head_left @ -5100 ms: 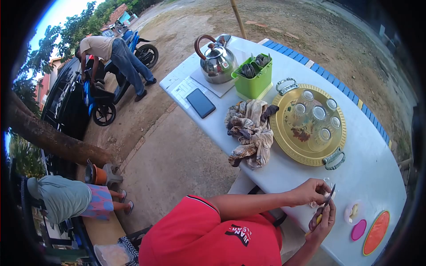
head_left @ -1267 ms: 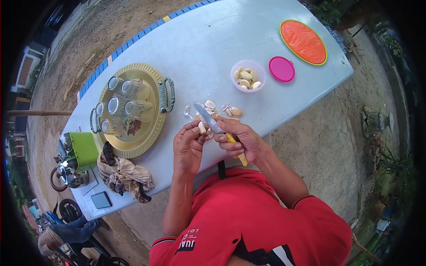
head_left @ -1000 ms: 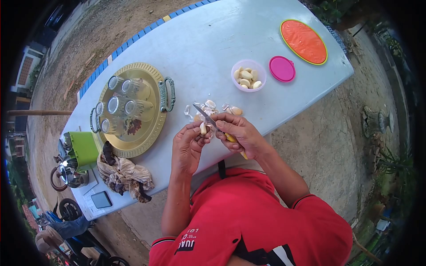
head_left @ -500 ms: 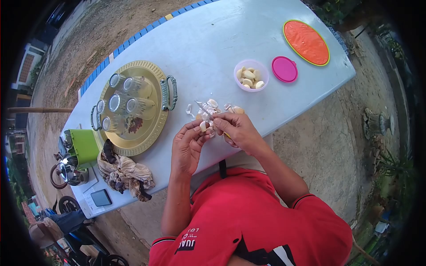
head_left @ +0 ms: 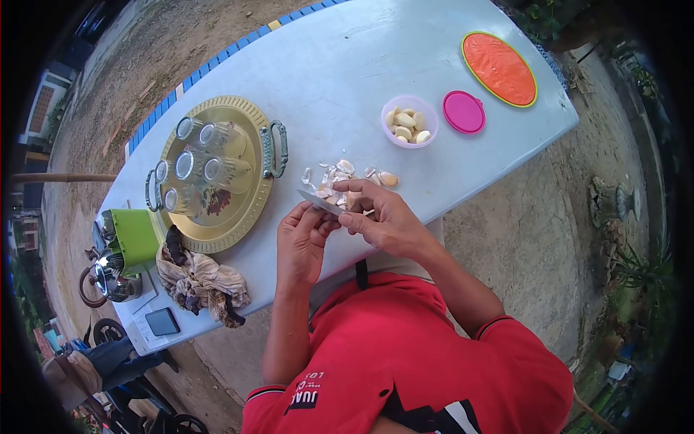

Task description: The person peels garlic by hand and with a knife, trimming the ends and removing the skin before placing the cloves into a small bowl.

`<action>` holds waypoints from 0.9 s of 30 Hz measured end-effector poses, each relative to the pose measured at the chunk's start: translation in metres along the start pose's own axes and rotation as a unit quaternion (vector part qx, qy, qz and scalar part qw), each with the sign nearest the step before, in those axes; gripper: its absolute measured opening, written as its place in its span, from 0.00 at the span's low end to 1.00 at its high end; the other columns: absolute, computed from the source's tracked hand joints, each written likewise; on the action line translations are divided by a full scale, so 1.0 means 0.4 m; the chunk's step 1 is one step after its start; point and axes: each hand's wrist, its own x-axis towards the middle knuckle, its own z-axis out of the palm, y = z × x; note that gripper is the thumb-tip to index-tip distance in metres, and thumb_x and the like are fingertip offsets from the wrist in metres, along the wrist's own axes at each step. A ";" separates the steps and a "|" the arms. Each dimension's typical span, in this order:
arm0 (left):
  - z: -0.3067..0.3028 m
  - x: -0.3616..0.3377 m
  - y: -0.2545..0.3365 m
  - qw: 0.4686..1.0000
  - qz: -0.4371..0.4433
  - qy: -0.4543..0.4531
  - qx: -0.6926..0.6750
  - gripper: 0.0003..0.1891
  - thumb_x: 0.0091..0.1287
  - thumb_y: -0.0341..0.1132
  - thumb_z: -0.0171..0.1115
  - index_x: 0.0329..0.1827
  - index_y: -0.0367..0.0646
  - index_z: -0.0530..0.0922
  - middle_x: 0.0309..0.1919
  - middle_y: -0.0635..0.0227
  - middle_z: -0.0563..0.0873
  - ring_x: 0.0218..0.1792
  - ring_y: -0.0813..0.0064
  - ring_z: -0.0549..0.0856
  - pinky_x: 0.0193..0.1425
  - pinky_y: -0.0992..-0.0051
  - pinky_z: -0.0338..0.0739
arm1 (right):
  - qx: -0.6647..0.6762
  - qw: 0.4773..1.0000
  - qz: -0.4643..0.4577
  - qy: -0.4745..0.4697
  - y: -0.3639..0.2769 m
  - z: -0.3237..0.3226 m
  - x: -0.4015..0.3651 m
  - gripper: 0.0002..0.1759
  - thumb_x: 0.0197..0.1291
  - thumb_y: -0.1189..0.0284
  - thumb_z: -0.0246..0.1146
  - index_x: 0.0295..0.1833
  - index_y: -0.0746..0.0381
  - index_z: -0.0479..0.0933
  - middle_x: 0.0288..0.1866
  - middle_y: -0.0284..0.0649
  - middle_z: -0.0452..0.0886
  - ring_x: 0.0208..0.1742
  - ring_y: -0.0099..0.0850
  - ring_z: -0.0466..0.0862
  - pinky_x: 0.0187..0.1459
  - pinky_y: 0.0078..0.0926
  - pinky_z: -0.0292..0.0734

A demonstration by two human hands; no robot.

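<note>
Left hand (head_left: 298, 239) has its fingertips pinched together, can't tell on what. Knife (head_left: 320, 202) blade's right by them, so a slip could nick one. Right hand (head_left: 390, 226) grips it, just near of the skins (head_left: 330, 176); garlic (head_left: 405, 121) sits in the far-right bowl (head_left: 431, 116).

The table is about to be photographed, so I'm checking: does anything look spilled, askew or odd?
Garlic skins lie scattered on the bare table just beyond the knife, and the cloth is bunched at the edge, with dark patches that may be stains or pattern. I see no breakage.
</note>
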 end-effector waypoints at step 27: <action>0.008 -0.004 -0.013 0.994 0.048 0.004 0.102 0.12 0.70 0.25 0.63 0.53 0.28 0.82 0.39 0.57 0.88 0.38 0.73 0.87 0.45 0.75 0.82 | 0.347 0.922 0.170 0.003 0.030 -0.033 0.000 0.15 0.74 0.63 0.58 0.60 0.55 0.79 0.30 0.33 0.77 0.14 0.14 0.64 0.12 0.12 0.53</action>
